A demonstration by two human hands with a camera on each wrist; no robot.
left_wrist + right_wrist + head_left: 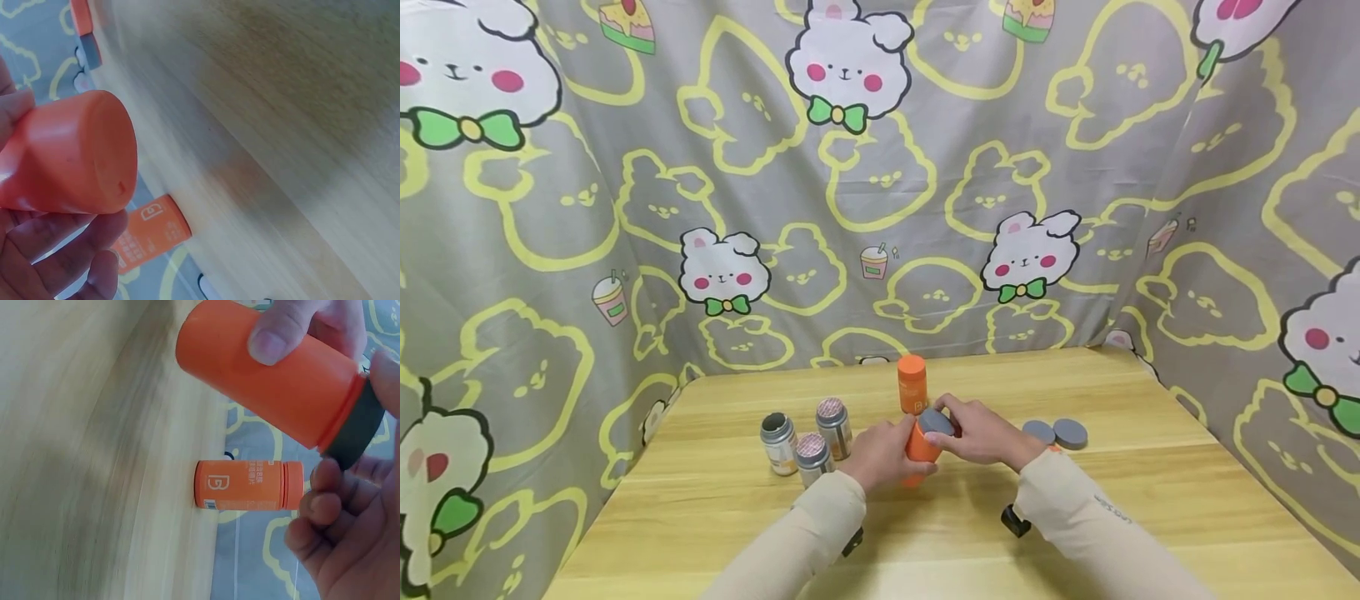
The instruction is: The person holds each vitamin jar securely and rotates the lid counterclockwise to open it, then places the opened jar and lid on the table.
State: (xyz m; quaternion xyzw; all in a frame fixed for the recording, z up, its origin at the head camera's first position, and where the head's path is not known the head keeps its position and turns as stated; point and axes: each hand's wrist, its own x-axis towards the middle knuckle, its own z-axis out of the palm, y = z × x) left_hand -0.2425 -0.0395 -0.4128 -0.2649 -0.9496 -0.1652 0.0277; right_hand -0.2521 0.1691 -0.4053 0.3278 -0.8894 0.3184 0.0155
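Well, the left hand (883,457) had its fingers curled round an orange bottle (922,450), tipped and lifted off the table (700,521), probably to keep it from spinning. The right hand's (979,431) fingers, bent close, pinched its gray lid (937,422), maybe for a good turning grip.

Rear btl (912,385) in way, room R

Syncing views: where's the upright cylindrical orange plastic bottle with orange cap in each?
Head: upright bottle just right of centre, lower half, beyond left hand and right hand.
Left wrist: upright bottle lower left, slanted, partly behind left hand.
Right wrist: upright bottle just below centre, appearing sideways.
Shared landmark: cylindrical orange plastic bottle held in both hands.
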